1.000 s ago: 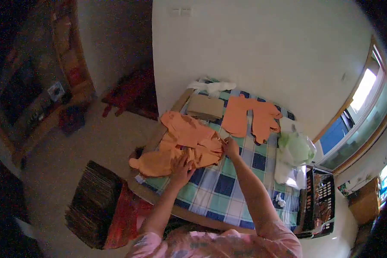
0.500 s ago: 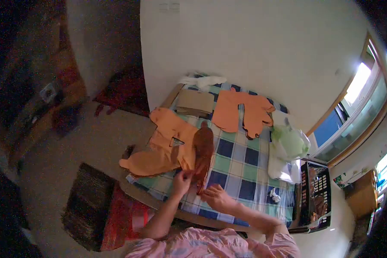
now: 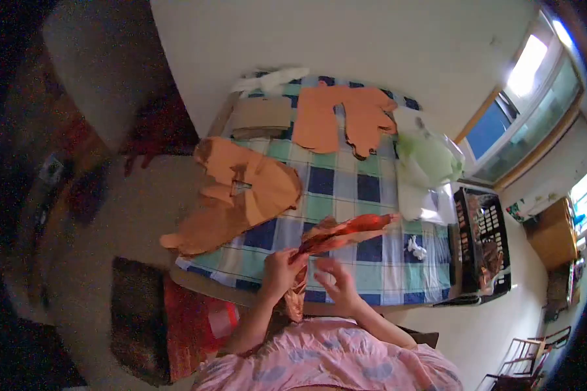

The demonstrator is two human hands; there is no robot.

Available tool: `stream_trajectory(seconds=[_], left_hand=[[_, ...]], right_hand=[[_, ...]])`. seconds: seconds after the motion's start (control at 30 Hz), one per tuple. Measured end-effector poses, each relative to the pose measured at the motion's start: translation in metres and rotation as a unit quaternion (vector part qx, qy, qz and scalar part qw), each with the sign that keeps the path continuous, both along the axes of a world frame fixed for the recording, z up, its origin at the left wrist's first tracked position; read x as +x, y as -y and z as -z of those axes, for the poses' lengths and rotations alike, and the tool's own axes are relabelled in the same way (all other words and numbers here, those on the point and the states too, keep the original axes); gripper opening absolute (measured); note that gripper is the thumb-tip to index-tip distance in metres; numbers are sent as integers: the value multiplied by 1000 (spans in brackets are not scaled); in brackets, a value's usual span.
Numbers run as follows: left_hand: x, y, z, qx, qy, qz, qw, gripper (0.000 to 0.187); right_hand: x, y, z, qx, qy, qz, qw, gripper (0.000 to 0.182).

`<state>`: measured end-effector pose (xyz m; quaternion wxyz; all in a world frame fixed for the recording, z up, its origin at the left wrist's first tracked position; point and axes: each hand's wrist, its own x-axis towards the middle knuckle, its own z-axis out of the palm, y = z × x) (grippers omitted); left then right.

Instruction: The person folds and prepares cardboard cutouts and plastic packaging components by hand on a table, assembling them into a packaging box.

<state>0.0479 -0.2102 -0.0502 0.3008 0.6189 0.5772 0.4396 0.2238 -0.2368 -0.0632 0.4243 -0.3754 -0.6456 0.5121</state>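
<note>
Near the front edge of the bed or table, my left hand grips a shiny copper-coloured foil piece. The foil stretches to the right above the checked cloth, and part of it hangs below my fingers. Just right of it, my right hand is held with its fingers apart and slightly blurred. Flat orange shapes lie on the checked cloth to the left, with a small gap between parts. Another orange shape lies further back.
A brown cardboard piece and a white item lie at the back left. To the right are a pale green plastic bag, a crumpled white scrap and a black basket. A dark mat covers floor at left.
The copper foil piece has been lifted off the orange shapes and swung right, held in my left hand. My right hand has opened. The view has shifted.
</note>
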Motion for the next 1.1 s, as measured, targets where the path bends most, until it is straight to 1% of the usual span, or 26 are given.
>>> stream_trajectory(seconds=[0.03,0.1,0.13,0.17,0.23,0.27,0.3,0.33,0.37,0.4,0.43,0.47,0.53,0.6,0.63,0.73,0.77,0.87,0.93,0.97,1.03,1.07,1.1], left_hand=[[7,5,-22,-22,-24,23,999,25],[16,0,2,-55,-7,96,994,24],[22,-2,10,-69,1,131,989,24],[28,-1,9,-90,72,138,984,23],[36,-6,5,-126,211,142,959,22],[37,-8,2,-142,248,122,951,22],[37,-9,-1,-158,284,101,940,21],[38,-9,-3,-174,320,79,928,21],[37,-13,5,-151,330,84,928,20],[39,-15,6,-154,295,86,939,19],[42,-19,4,-159,261,87,948,18],[47,-21,4,-164,225,90,956,17],[60,-14,23,-135,298,107,939,18],[65,-19,36,-101,152,130,975,19],[71,-22,35,-52,272,123,953,21],[51,-23,23,-49,260,-23,964,25],[35,-31,30,-188,393,-19,900,31],[0,-50,35,-100,341,-104,929,32],[-13,-67,43,-11,329,-183,926,29],[-13,-70,37,-3,335,-174,926,27],[-13,-74,26,15,345,-155,925,25],[-14,-77,28,-5,283,-161,945,27],[-17,-83,33,-24,220,-166,961,29]], right_hand=[[-2,-3,0,-50,-61,75,994,17],[-8,-16,-6,-72,-122,168,976,16],[-10,-26,-11,-44,-123,184,974,18],[-8,-32,-15,-17,-124,199,972,21],[8,-40,-15,-40,-108,185,976,17],[15,-45,-11,-50,-101,176,978,15],[22,-48,-2,-42,-121,173,977,13],[25,-48,-6,-66,-125,174,975,14],[28,-47,-11,-90,-128,176,972,16],[29,-46,-17,-114,-132,177,969,17],[21,-45,-24,-102,-183,167,963,23],[20,-43,-23,-141,-184,137,963,30],[16,-45,-2,-95,-103,151,979,20],[27,-46,9,-128,-136,168,968,14],[34,-47,9,-144,-152,176,962,12],[52,-56,5,-140,-219,253,932,8],[60,-61,2,-132,-244,277,920,9],[83,-75,-9,-104,-315,343,879,14],[105,-89,9,-80,-313,335,885,13],[113,-96,18,-69,-311,332,888,14],[124,-111,28,-78,-226,338,910,16],[127,-118,30,-82,-184,341,918,17],[129,-125,31,-119,-195,328,917,26]])
